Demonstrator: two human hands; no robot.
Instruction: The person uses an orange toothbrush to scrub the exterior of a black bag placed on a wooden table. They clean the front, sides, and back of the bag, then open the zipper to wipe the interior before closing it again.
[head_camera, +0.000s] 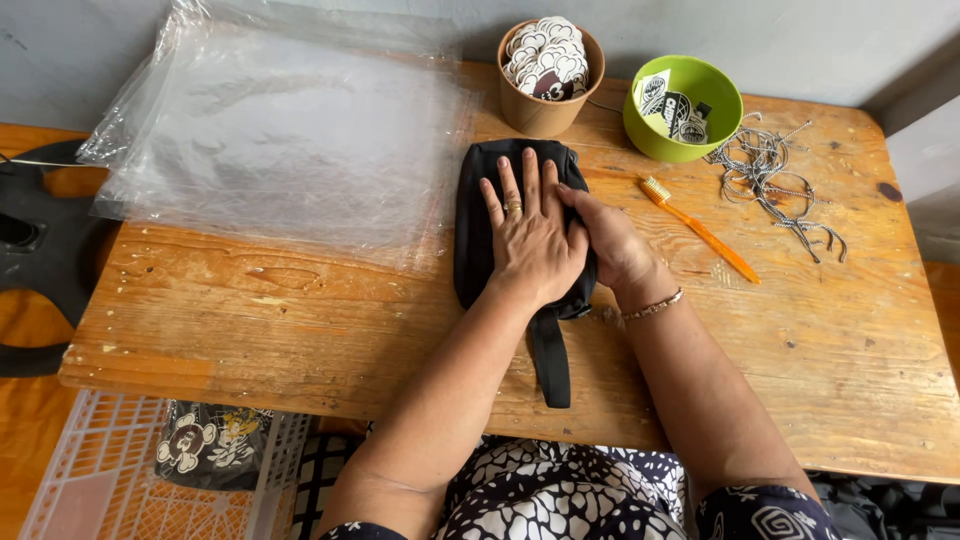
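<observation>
At the middle of a worn wooden desk (300, 310), a person presses both bare hands onto a folded black fabric bag (475, 230) that lies flat, its strap (550, 365) trailing toward the near edge. The left hand (530, 235) rests palm down on the bag with fingers spread and straight, a ring on one finger, gripping nothing. The right hand (610, 240) lies at the bag's right edge, its thumb tucked under the left hand; whether its fingers grip the fabric cannot be told. Both forearms reach up from the bottom, converging. Left of the bag lies a stack of clear plastic sheets (280, 130). Beyond it stand a brown cup of stickers (550, 75) and a green bowl (685, 105). An orange toothbrush (700, 230) lies near, and a heap of cords (775, 180) lies farther right.
</observation>
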